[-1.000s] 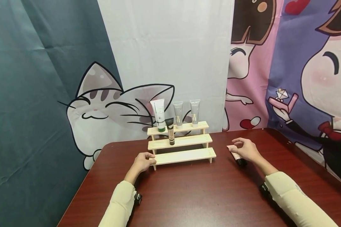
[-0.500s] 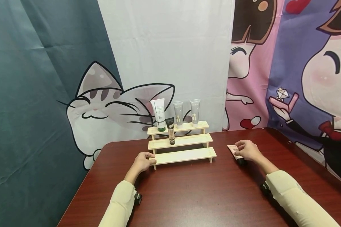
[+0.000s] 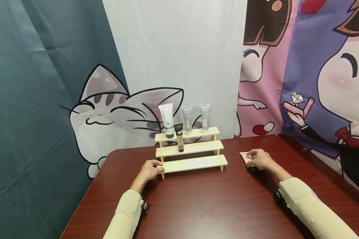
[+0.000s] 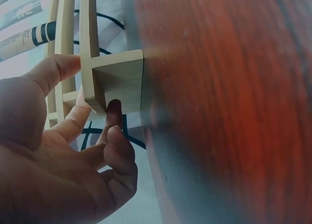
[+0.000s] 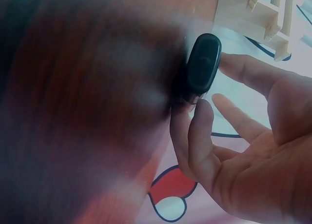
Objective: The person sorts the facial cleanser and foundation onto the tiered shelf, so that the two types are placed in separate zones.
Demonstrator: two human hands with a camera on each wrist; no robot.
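Note:
My left hand (image 3: 149,171) pinches the left end of the lowest step of a three-step wooden display stand (image 3: 194,164); in the left wrist view the thumb (image 4: 66,65) lies against one face of the board and fingers reach to the other. At the right my right hand (image 3: 261,159) is around a pale pink squeeze tube (image 3: 245,157) with a black cap (image 5: 204,63), lying on the table. Its thumb (image 5: 239,68) is at one side of the cap and its fingers at the other. The hand hides part of the tube.
On the top step stand a white tube (image 3: 168,121) with a green cap and two grey tubes (image 3: 187,120). A black-and-brown tube (image 3: 179,137) stands on the middle step. A printed cloth (image 3: 209,59) hangs behind the reddish-brown table (image 3: 206,205).
My right hand has come down onto the pink tube, its fingers closing in around it near the cap. The left hand and the stand have not visibly moved.

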